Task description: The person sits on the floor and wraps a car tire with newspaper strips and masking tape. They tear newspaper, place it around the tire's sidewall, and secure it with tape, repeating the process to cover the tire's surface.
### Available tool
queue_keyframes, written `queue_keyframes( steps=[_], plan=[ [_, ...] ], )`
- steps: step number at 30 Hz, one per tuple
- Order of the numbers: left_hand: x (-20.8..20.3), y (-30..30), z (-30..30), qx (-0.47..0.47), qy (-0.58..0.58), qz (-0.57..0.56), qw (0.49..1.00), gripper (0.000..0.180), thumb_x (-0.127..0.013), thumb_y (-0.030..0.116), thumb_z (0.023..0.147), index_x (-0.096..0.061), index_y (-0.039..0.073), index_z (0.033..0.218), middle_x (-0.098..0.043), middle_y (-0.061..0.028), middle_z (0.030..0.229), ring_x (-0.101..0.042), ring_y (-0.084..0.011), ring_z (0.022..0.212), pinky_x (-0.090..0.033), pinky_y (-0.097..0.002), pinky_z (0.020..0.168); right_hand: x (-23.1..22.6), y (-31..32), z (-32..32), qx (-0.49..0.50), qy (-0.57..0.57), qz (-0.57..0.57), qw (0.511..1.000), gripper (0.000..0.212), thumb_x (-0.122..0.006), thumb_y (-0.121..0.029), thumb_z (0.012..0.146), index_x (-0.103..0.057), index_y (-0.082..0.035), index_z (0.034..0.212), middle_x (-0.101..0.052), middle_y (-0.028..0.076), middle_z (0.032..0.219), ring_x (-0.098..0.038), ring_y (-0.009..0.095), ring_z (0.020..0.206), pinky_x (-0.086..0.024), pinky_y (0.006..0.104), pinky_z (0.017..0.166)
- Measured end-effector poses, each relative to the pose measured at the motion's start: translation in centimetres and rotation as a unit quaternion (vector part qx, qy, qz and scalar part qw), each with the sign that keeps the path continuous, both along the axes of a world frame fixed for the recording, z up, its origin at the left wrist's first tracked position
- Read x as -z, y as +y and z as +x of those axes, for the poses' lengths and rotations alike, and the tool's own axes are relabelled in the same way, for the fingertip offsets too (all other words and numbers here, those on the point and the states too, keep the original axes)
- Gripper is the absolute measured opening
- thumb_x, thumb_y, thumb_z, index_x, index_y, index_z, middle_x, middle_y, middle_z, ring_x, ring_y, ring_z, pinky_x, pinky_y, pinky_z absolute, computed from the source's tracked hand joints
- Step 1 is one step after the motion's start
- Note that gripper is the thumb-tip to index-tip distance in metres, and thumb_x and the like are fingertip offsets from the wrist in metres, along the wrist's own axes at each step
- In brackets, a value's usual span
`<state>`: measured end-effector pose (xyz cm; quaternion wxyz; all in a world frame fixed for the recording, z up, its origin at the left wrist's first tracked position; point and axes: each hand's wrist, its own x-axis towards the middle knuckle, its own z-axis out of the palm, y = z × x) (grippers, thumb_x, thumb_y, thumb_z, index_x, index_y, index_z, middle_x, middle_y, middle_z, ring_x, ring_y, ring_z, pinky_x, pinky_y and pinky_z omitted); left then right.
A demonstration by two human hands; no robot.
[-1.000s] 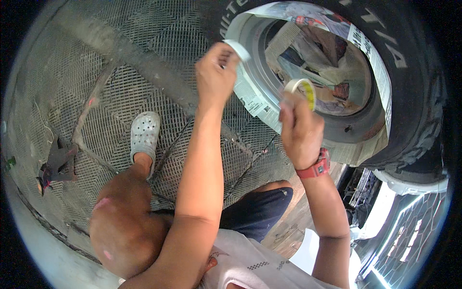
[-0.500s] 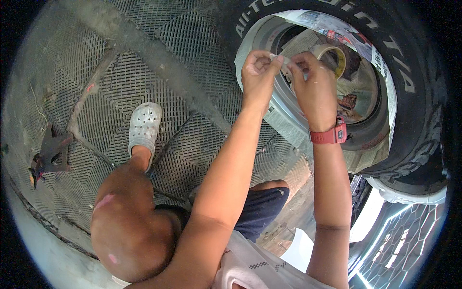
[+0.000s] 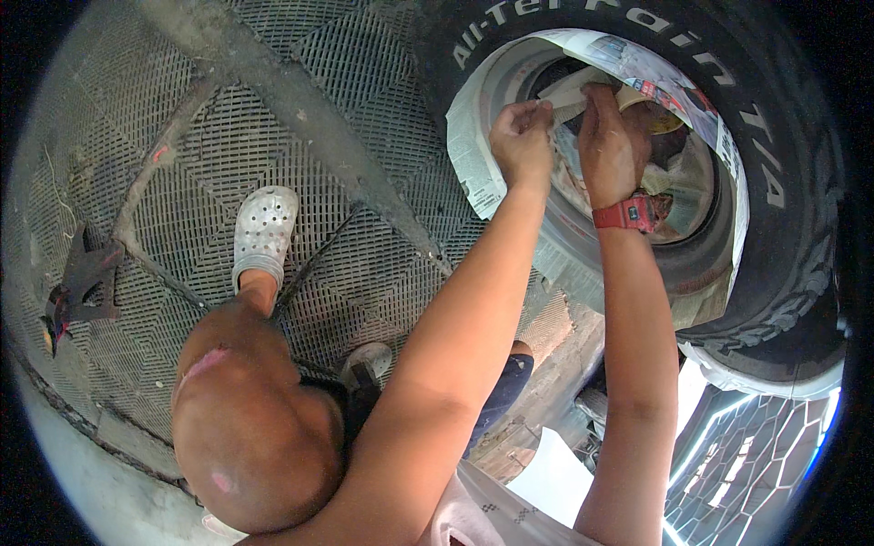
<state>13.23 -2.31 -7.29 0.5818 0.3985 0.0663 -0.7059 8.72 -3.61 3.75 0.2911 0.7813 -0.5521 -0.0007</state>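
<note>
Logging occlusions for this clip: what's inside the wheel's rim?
Inside the rim, loose printed paper shows, with a reddish-brown patch low down. The right hand and red watch cover part; what lies behind them or under the paper cannot be seen.

"Where's that tyre (image 3: 792, 118)?"
"Ahead of the person there, to the right, newspaper (image 3: 473, 177) along its inner edge."
"What's over the wheel (image 3: 692, 255)?"
"The left grip (image 3: 522, 146), at its left side, and just beside it the right grip (image 3: 614, 155)."
"The shoe (image 3: 264, 226)?"
"On the floor mat (image 3: 246, 136), well left of the tyre."
</note>
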Motion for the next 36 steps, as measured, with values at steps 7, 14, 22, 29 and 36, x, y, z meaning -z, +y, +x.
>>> queue_keyframes(
  steps=[7, 14, 22, 29, 36],
  plan=[
    [-0.6, -1.1, -0.1, -0.05, -0.152, 0.002, 0.987, 0.026, -0.087, 0.021, 0.092, -0.074, 0.001, 0.102, -0.075, -0.0177, 0.116, -0.069, -0.0342, 0.114, -0.052, -0.0433, 0.102, -0.5, -1.4, -0.8, -0.031, 0.093, 0.029, 0.995, 0.04, -0.071, -0.007, 0.09, -0.078, -0.02, 0.127, -0.075, 0.016, 0.099, -0.069, 0.039, 0.102, -0.052, 0.0544, 0.094],
    [-1.3, -2.0, -0.5, 0.022, -0.143, 0.037, 0.989, 0.026, -0.086, 0.024, 0.092, -0.074, 0.003, 0.1, -0.076, -0.0174, 0.11, -0.07, -0.0343, 0.111, -0.051, -0.0444, 0.102, -0.6, -1.7, -0.7, 0.036, 0.21, 0.063, 0.975, 0.051, -0.07, -0.015, 0.087, -0.074, -0.016, 0.137, -0.076, 0.016, 0.11, -0.071, 0.037, 0.106, -0.053, 0.0569, 0.097],
    [-0.4, -2.5, -1.7, -0.027, -0.152, 0.021, 0.988, 0.022, -0.087, 0.02, 0.09, -0.074, 0.004, 0.098, -0.076, -0.0147, 0.102, -0.072, -0.0298, 0.098, -0.055, -0.0411, 0.09, -1.1, -2.2, -0.3, 0.014, 0.178, 0.073, 0.981, 0.047, -0.068, -0.015, 0.092, -0.071, -0.016, 0.139, -0.076, 0.018, 0.107, -0.072, 0.037, 0.1, -0.054, 0.0553, 0.088],
    [-0.3, -2.3, -3.0, -0.048, -0.133, -0.001, 0.99, 0.026, -0.086, 0.02, 0.091, -0.071, 0.003, 0.103, -0.076, -0.013, 0.1, -0.071, -0.0291, 0.098, -0.054, -0.0407, 0.092, -1.7, -0.8, 0.0, 0.031, 0.153, 0.088, 0.984, 0.041, -0.068, -0.018, 0.101, -0.068, -0.018, 0.141, -0.074, 0.021, 0.094, -0.071, 0.039, 0.093, -0.051, 0.0525, 0.086],
    [-0.2, -2.2, -3.6, -0.052, -0.111, -0.005, 0.992, 0.029, -0.085, 0.021, 0.092, -0.07, 0.003, 0.107, -0.076, -0.0142, 0.101, -0.072, -0.0306, 0.098, -0.054, -0.0424, 0.092, -1.8, -0.1, -0.8, 0.032, 0.123, 0.092, 0.988, 0.051, -0.068, -0.022, 0.1, -0.063, -0.019, 0.151, -0.073, 0.024, 0.104, -0.068, 0.043, 0.099, -0.047, 0.0552, 0.096]
  ],
)
